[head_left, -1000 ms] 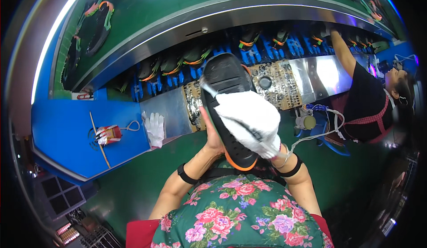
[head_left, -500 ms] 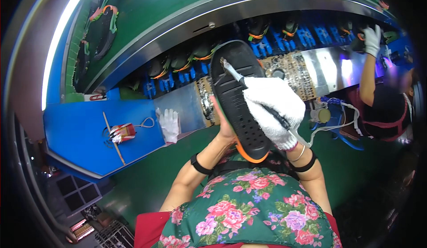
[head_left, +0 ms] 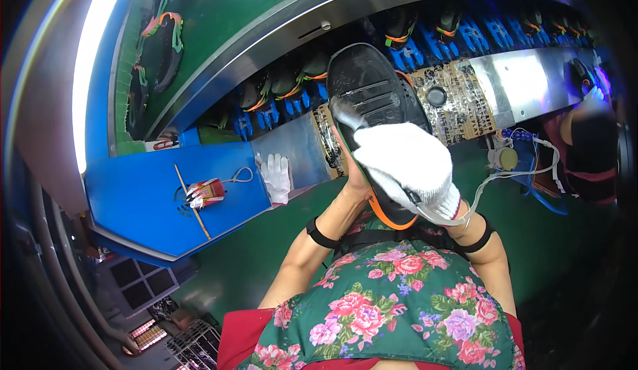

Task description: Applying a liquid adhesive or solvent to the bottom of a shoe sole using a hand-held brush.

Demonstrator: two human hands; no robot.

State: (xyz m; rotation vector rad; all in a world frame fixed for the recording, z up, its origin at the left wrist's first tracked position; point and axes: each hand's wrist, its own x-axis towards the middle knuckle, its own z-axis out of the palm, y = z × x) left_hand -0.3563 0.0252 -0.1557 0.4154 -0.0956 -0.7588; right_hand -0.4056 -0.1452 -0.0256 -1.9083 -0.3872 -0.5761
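Note:
A black shoe sole (head_left: 362, 71) with an orange rim at its heel is held up in front of me, its toe end pointing away. My left hand (head_left: 356, 176), bare, grips it along the left edge; its fingers are largely hidden behind the sole. In a white knit glove, my right hand (head_left: 407, 165) closes round a brush (head_left: 348, 115) that has a pale hose running from its rear past my wrist. The brush tip is smeared by motion and lies over the sole's left edge, below several raised bars.
Beyond the sole runs a metal ledge (head_left: 518, 81) partly covered with stained cardboard (head_left: 448, 101). Behind it, several shoes hang at blue clamps (head_left: 407, 54). A blue table (head_left: 139, 190) at left carries a red-and-white bundle (head_left: 206, 192); a white glove (head_left: 276, 177) lies beside it. A co-worker (head_left: 591, 144) is at right.
My brush has moved down along the sole's left edge, toward me. The whole view has shifted a little. The co-worker's gloved hand has come down from the shoes at the clamps.

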